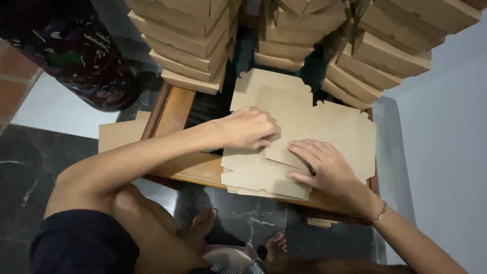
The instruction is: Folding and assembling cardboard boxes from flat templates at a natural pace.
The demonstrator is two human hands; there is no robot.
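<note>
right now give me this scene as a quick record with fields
left hand: knuckles down, fingers curled on the flat cardboard blank
right hand: palm down, pressing the blank's near part
blank: unfolded, topmost of a small pile on the wooden table
behind: stacks of folded boxes
floor: dark tiles, bare feet below the table

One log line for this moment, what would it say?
left hand: pinching cardboard blank | right hand: pressing blank flat | wooden table | folded boxes: stacked behind
</note>
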